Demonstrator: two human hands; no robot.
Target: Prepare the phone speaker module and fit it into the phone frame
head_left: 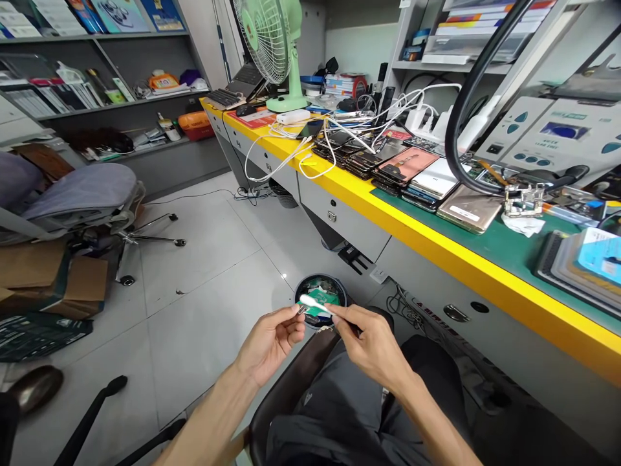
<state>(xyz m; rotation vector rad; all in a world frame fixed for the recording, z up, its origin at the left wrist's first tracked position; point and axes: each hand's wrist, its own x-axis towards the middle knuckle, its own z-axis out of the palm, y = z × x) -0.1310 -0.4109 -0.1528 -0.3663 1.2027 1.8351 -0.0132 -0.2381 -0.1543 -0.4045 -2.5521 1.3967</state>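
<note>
My right hand (pixel 371 340) pinches a white cotton swab (pixel 310 301), whose thick white tip points left. My left hand (pixel 272 340) is closed, thumb against fingers, on a small dark metallic piece (pixel 302 309) that is too small to name. The swab's tip is right by that piece; whether they touch I cannot tell. Both hands are held above my lap, in front of a round trash bin (pixel 297 294) with green and white scraps in it.
On my right runs a yellow-edged workbench (pixel 369 210) with stacks of phones (pixel 405 165), white cables (pixel 315 168), a green fan (pixel 286 58) and a thick black hose (pixel 453 129). A grey office chair (pixel 82 194) and cardboard boxes (pixel 53 278) stand on the left.
</note>
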